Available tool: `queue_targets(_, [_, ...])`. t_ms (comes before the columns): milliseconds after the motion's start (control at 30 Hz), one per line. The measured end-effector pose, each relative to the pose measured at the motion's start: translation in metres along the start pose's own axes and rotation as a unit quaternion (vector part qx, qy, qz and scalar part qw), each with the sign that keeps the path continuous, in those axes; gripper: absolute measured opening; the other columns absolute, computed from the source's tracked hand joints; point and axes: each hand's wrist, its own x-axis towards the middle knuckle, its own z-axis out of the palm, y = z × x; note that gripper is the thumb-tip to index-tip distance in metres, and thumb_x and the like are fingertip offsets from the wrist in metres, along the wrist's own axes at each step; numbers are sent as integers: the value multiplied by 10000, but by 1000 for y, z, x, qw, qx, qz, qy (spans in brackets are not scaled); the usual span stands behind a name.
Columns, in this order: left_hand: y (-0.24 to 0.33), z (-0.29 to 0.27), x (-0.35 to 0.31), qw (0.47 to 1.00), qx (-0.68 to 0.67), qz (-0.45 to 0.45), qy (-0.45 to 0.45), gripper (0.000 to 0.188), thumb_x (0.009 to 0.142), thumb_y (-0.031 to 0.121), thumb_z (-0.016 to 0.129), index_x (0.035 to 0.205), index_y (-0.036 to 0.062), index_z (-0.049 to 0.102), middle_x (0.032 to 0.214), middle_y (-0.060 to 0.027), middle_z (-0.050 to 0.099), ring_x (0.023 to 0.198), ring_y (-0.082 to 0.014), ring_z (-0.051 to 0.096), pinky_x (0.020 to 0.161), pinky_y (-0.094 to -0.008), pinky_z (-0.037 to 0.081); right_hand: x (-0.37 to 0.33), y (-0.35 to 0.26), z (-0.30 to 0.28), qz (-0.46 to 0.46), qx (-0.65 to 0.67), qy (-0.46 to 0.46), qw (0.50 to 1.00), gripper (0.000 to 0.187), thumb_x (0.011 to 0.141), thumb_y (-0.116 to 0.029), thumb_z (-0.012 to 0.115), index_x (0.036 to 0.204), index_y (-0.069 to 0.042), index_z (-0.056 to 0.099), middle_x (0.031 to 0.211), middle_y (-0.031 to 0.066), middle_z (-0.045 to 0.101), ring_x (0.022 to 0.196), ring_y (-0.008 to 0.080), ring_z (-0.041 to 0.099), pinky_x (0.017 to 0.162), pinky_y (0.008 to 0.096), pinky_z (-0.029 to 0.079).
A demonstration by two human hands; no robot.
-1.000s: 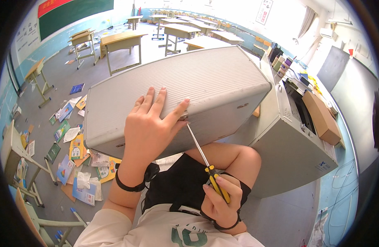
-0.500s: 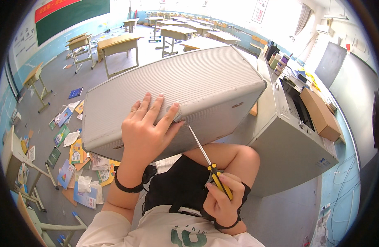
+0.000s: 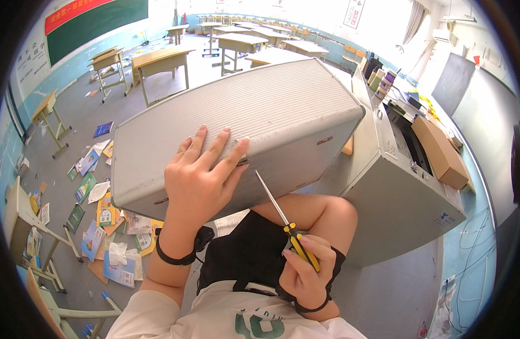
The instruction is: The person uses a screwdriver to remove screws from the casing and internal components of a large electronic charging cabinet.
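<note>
A grey steel lectern cabinet [image 3: 404,223] stands between 3 and 4 o'clock, and a silver ribbed aluminium case [image 3: 277,110] fills the middle toward 12, its long axis running roughly from 8 to 2. Near 3 o'clock a brown cardboard box [image 3: 439,152] lies along the cabinet's top, and at 8 o'clock scattered textbooks [image 3: 106,214] cover the floor.

The left hand [image 3: 197,171] lies palm down on the near long edge of the case, fingers spread over the ribbed top and pointing toward 1 o'clock. Its index finger and thumb sit by a small metal fitting [image 3: 242,161] on that edge; whether they pinch it, I cannot tell.

The right hand [image 3: 305,285], at 5 o'clock, has its fingers closed around the yellow-and-black handle of a screwdriver [image 3: 294,234]. The tool's long axis runs from 5 to 11, so its shaft leaves the right fingers toward 11 o'clock. The tip ends just beside the left thumb, with the fitting at about 10 o'clock from it. The left hand is the nearer one to the fitting; whether the tip touches the case is unclear.
</note>
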Motion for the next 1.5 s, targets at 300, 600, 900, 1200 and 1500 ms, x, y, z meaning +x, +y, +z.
queue_targets(300, [5, -4, 1, 1000, 12, 2, -17, 393, 767, 278, 787, 1152, 230, 729, 1193, -14, 706, 1111, -357, 655, 907, -485, 535, 0, 2, 2, 1, 6, 5, 1000, 296, 744, 99, 674, 979, -78, 699, 1146, 154, 542, 942, 326, 639, 778, 329, 546])
queue_targets(600, [4, 3, 1, 999, -20, 21, 13, 332, 792, 205, 767, 1122, 221, 747, 1119, 11, 736, 1130, -302, 660, 931, -443, 516, -1, 4, 3, 7, 15, 15, 1000, 294, 744, 101, 674, 977, -76, 699, 1143, 152, 546, 945, 327, 637, 782, 326, 548])
queue_targets(900, [1, 9, -1, 996, -40, 65, 41, 294, 786, 119, 764, 1076, 165, 754, 1059, -23, 750, 1094, -256, 682, 907, -399, 515, -2, 8, 6, 11, 33, 25, 999, 299, 736, 107, 675, 977, -69, 698, 1128, 155, 563, 929, 335, 640, 778, 340, 553])
queue_targets(1200, [2, 14, 3, 988, -118, 9, 99, 320, 714, 46, 809, 1020, 109, 741, 976, -66, 734, 991, -246, 708, 829, -384, 549, -6, 12, 6, 16, 33, 35, 999, 312, 721, 116, 678, 979, -60, 697, 1129, 161, 572, 925, 340, 641, 778, 354, 555])
queue_targets(1500, [8, 16, -5, 992, -73, 15, 101, 447, 655, 108, 871, 1074, 130, 717, 996, -65, 617, 921, -275, 692, 703, -359, 568, -5, 12, 5, 22, 35, 39, 998, 295, 727, 114, 683, 969, -55, 697, 1121, 161, 579, 940, 341, 638, 787, 364, 553])
